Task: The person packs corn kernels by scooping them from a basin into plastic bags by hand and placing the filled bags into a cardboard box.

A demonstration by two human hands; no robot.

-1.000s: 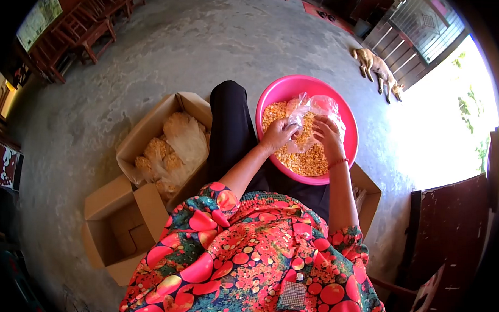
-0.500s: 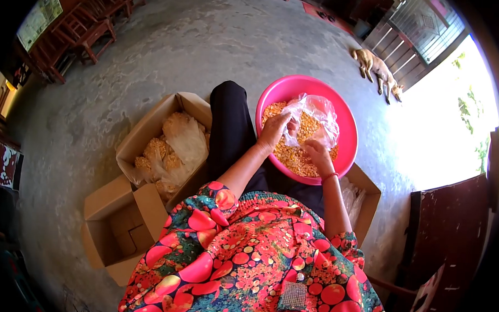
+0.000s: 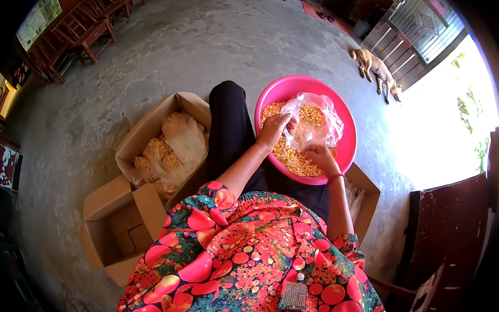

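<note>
A pink basin [image 3: 351, 143] with loose yellow-orange corn kernels [image 3: 293, 161] in it rests at my lap. Inside it, over the kernels, lies a clear plastic bag [image 3: 332, 121]. My left hand [image 3: 274, 130] pinches the bag's near left edge, fingers pressed together. My right hand [image 3: 321, 158], with a red band on the wrist, is closed on the bag's near edge at the lower right. The bag's film is stretched between the two hands. Kernels show through or within the bag; which of these, I cannot tell.
At my left, a cardboard box [image 3: 134, 131] holds several plastic bags of kernels [image 3: 155, 148]. An open cardboard box [image 3: 106, 198] stands nearer me. Another box [image 3: 370, 189] with plastic bags is at my right. A dog [image 3: 376, 69] lies by the bright doorway.
The plastic bag is spread wider between my hands, with more film stretched toward the right hand. My right hand has shifted slightly; my left hand stays nearly in place.
</note>
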